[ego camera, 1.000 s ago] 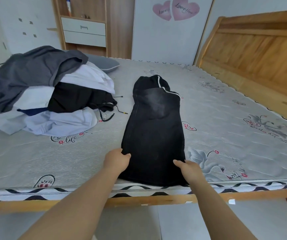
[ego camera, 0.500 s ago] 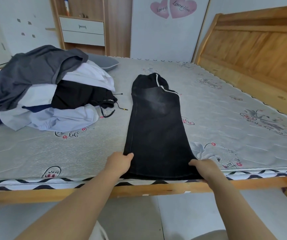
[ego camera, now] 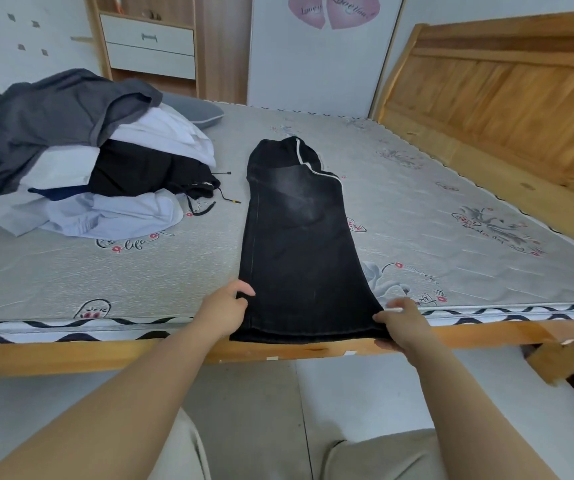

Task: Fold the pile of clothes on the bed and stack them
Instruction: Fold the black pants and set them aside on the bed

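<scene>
Since a second ago the black trousers (ego camera: 304,244) have been sliding toward the near edge of the bed (ego camera: 112,268), so their hem is now hanging just over the wooden frame (ego camera: 70,358). The left hand (ego camera: 224,311) is pinching the hem's left corner, thumb on top, and the right hand (ego camera: 403,323) is gripping the right corner, fingers curled around the cloth. Holding both corners is keeping the legs, laid one over the other, taut and flat, probably ready for folding the hem up toward the waistband. The unfolded pile of clothes (ego camera: 81,161) is sitting well apart on the mattress's left side.
</scene>
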